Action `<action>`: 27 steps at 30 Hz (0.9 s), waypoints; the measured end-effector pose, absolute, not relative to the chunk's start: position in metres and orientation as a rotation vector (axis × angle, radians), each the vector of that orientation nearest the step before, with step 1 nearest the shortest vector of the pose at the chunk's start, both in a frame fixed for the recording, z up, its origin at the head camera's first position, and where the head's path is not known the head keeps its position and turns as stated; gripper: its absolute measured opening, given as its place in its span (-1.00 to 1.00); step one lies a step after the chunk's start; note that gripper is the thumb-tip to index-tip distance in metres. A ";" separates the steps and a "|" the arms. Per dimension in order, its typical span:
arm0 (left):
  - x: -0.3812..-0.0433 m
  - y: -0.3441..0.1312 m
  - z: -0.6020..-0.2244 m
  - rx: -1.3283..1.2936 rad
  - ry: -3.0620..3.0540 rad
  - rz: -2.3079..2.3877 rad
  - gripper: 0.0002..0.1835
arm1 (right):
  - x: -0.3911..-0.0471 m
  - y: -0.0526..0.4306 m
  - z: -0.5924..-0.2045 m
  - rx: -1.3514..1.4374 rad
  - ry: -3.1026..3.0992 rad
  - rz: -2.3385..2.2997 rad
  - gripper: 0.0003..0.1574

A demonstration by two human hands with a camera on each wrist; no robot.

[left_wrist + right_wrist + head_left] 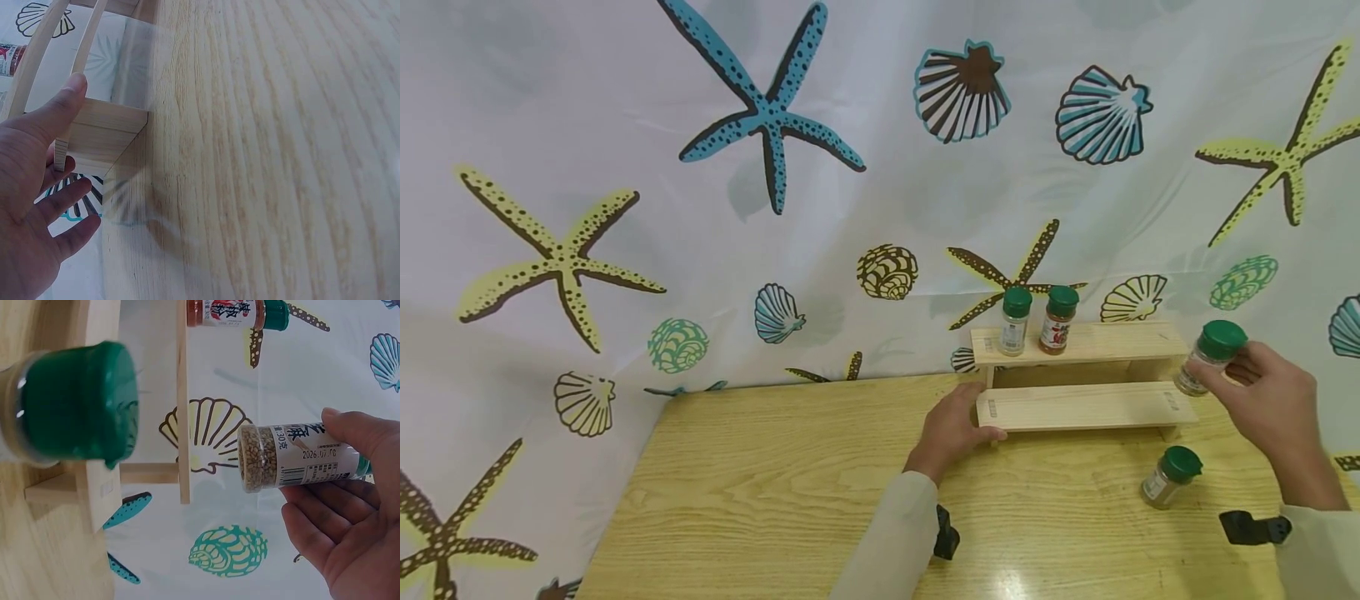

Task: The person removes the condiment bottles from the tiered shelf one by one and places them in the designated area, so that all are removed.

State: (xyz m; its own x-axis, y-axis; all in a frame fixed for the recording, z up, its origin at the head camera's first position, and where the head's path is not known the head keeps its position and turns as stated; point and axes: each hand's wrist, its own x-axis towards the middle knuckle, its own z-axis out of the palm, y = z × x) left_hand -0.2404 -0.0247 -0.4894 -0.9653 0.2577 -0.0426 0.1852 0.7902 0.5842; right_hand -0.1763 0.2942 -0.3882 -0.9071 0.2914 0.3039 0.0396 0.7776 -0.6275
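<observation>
A two-tier wooden spice rack (1086, 407) stands on the table against the patterned cloth. My left hand (947, 429) grips the left end of its lower board, thumb along the front edge and fingers past the end. In my right hand (1273, 396) is a spice jar (294, 457) of small brownish seeds with a green cap, held between thumb and fingers beside the rack's right end. On the upper board, toward the left, stand a pale-labelled jar (1012, 327) and a jar of red spice (1057, 325), both green-capped.
Another green-capped jar (1165, 483) stands on the wooden table (760, 483), in front of the rack's right end. Behind the table hangs a white cloth (850, 208) printed with starfish and shells. Each wrist wears a black mount.
</observation>
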 end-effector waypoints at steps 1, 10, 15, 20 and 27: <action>-0.240 -0.025 -0.489 0.357 2.858 0.913 -0.13 | -0.175 0.296 -0.390 -0.256 -2.587 0.892 -0.34; -0.240 -0.025 -0.489 0.360 2.865 0.902 -0.13 | -0.165 0.310 -0.410 -0.284 -2.596 0.877 -0.32; -0.240 -0.024 -0.489 0.356 2.860 0.913 -0.13 | -0.160 0.322 -0.430 -0.310 -2.599 0.837 -0.32; -0.240 -0.024 -0.490 0.358 2.866 0.923 -0.14 | -0.176 0.360 -0.483 -0.374 -2.635 0.783 -0.19; -0.241 -0.024 -0.492 0.373 2.884 0.901 -0.14 | -0.193 0.412 -0.562 -0.345 -2.650 0.798 -0.03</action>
State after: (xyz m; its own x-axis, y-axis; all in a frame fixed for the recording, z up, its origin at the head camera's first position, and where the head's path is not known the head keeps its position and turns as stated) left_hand -0.2415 -0.0245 -0.4920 -0.9653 0.2604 -0.0191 0.2033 0.7953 0.5711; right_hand -0.1929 0.4117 -0.5620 -0.9086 0.3270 0.2598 0.1293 0.8117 -0.5696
